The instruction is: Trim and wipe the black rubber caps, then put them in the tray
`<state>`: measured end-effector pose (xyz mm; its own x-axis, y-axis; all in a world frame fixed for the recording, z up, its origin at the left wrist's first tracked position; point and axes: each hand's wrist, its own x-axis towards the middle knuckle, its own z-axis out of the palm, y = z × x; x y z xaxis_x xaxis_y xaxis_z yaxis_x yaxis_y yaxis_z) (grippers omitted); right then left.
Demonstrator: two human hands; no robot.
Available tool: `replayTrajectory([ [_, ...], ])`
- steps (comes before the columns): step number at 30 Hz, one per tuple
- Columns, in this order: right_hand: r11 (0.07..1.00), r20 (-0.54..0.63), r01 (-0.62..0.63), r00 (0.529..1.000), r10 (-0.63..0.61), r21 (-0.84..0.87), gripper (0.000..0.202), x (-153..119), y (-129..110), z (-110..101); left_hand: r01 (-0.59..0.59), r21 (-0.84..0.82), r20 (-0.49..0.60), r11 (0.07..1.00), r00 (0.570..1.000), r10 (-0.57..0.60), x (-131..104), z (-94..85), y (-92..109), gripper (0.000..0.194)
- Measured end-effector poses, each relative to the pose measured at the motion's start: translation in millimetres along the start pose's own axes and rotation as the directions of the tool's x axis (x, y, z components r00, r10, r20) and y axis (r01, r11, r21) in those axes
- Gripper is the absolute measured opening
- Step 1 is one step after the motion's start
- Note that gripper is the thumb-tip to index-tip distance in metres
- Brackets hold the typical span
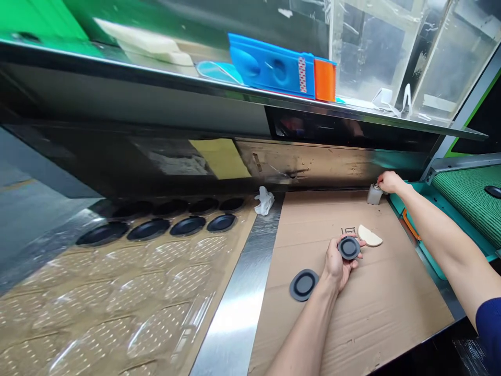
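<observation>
My left hand [335, 263] holds a small dark grey round disc [349, 248] with a raised ring, its face turned up. On the cardboard beside my left wrist lies a larger dark oval piece [304, 285] with a similar ring. My right hand [391, 182] reaches to the far right of the cardboard, fingers pinched at the top of a small greyish bottle [374, 195]. Whatever is between those fingers is too small to make out. A cream half-round pad [369, 236] lies just past my left fingertips.
Left of a metal strip [242, 292], a clear moulded tray [148, 282] carries several black oval pieces [188, 225] in its far rows. A crumpled white tissue [264, 200] sits behind. At right are a teal tray [428, 209] and green conveyor belt [469, 188]; a metal shelf overhangs the back.
</observation>
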<state>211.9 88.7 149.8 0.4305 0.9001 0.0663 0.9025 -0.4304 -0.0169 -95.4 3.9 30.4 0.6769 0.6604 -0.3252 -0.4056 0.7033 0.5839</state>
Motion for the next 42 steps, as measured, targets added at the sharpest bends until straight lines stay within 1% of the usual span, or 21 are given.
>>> replayTrajectory([
  [3, 1.000, -0.006, -0.028, 1.000, 0.028, 0.001, 0.025, -1, -2, -1, -0.001, -0.009, 0.005, 1.000, 1.000, 0.001, -2, 1.2, 3, 0.033],
  [8, 0.995, -0.046, -0.096, 0.994, 0.097, 0.031, 0.029, -9, -3, 0, 0.023, -0.044, 0.099, 0.999, 0.995, -0.019, 2, -1.6, 2, 0.031],
  [11, 0.991, -0.055, -0.113, 0.992, 0.117, 0.078, 0.030, -14, 1, -1, 0.018, -0.051, 0.126, 0.999, 0.992, -0.011, 3, -2.7, 0, 0.037],
  [13, 0.987, -0.101, -0.099, 0.989, 0.112, 0.126, 0.029, -22, 2, -2, 0.019, -0.055, 0.122, 0.998, 0.992, -0.012, 3, -2.6, 2, 0.041],
  [14, 0.982, -0.159, -0.074, 0.982, 0.102, 0.175, 0.028, -29, 2, -1, 0.022, -0.065, 0.120, 0.998, 0.993, -0.014, 2, -2.5, 3, 0.043],
  [16, 0.948, -0.292, 0.047, 0.955, 0.050, 0.314, 0.027, -53, -5, 6, 0.028, -0.098, 0.125, 0.995, 0.992, -0.015, 2, -2.7, 8, 0.046],
  [17, 0.910, -0.336, 0.134, 0.942, 0.006, 0.393, 0.028, -69, -11, 12, 0.028, -0.113, 0.130, 0.993, 0.991, -0.014, 2, -3.1, 10, 0.046],
  [18, 0.856, -0.353, 0.223, 0.934, -0.052, 0.466, 0.030, -88, -19, 20, 0.029, -0.117, 0.134, 0.993, 0.991, -0.013, 2, -3.6, 11, 0.045],
  [19, 0.791, -0.340, 0.290, 0.934, -0.111, 0.539, 0.032, -109, -28, 30, 0.031, -0.108, 0.132, 0.994, 0.991, -0.016, 3, -4.3, 12, 0.044],
  [21, 0.684, -0.297, 0.355, 0.932, -0.207, 0.638, 0.031, -149, -47, 53, 0.031, -0.045, 0.111, 0.998, 0.993, -0.026, 5, -5.8, 9, 0.045],
  [23, 0.643, -0.291, 0.392, 0.920, -0.263, 0.659, 0.025, -181, -64, 76, 0.012, 0.061, 0.076, 0.998, 0.997, -0.017, 8, -7.5, 1, 0.051],
  [25, 0.642, -0.313, 0.446, 0.895, -0.318, 0.624, 0.018, -198, -74, 94, -0.031, 0.191, 0.046, 0.981, 0.999, 0.022, 11, -9.9, -9, 0.059],
  [28, 0.653, -0.349, 0.511, 0.859, -0.374, 0.558, 0.014, -203, -77, 109, -0.096, 0.400, 0.019, 0.912, 0.995, 0.097, 15, -13.9, -21, 0.068],
  [30, 0.663, -0.359, 0.519, 0.854, -0.376, 0.540, 0.012, -201, -73, 111, -0.124, 0.489, 0.006, 0.863, 0.990, 0.138, 16, -15.7, -25, 0.073],
  [33, 0.671, -0.350, 0.502, 0.864, -0.362, 0.546, 0.011, -201, -70, 109, -0.144, 0.537, 0.000, 0.831, 0.985, 0.171, 16, -15.4, -26, 0.076],
  [37, 0.692, -0.337, 0.471, 0.880, -0.334, 0.546, 0.010, -203, -72, 108, -0.159, 0.602, 0.005, 0.782, 0.981, 0.195, 11, -11.7, -25, 0.077],
  [40, 0.729, -0.329, 0.449, 0.890, -0.315, 0.517, 0.009, -202, -73, 110, -0.169, 0.668, 0.007, 0.724, 0.975, 0.221, 7, -9.5, -24, 0.077],
  [42, 0.759, -0.298, 0.428, 0.901, -0.315, 0.490, 0.008, -202, -73, 111, -0.170, 0.690, 0.010, 0.703, 0.974, 0.226, 6, -8.8, -25, 0.078],
])
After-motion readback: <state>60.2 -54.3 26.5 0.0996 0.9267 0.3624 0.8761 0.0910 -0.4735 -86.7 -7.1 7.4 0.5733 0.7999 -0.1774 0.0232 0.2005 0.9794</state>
